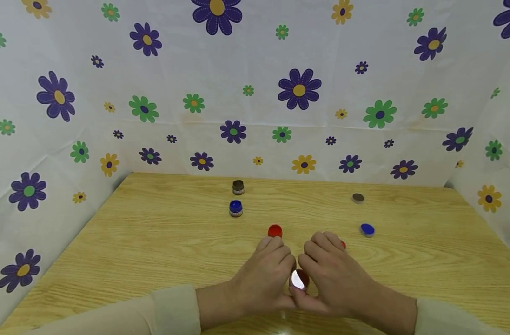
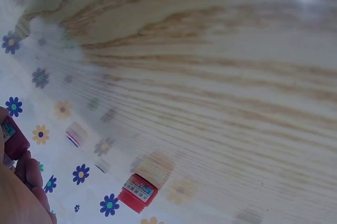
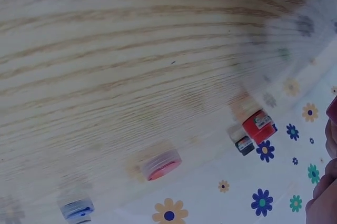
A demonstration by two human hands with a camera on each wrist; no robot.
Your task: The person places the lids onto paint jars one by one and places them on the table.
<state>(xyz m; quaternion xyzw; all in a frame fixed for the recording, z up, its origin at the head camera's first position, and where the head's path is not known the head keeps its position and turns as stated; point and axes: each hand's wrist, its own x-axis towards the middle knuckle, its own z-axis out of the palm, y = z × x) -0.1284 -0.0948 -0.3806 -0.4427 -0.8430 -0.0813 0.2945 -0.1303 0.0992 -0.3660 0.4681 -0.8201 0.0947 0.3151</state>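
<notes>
Both hands meet low in the middle of the head view around a small dark red paint jar, whose top catches a white glare. My left hand grips it from the left and my right hand from the right, fingers curled and thumbs together at the near side. The jar's maroon side and label show at the left wrist view's edge; most of it is hidden by the fingers. Just beyond the left knuckles stands an open red paint jar. A red lid peeks out behind the right hand.
Farther back on the wood-grain table stand an open blue paint jar and an open dark brown one. At right lie a blue lid and a brown lid. A flower-printed sheet encloses the back and sides.
</notes>
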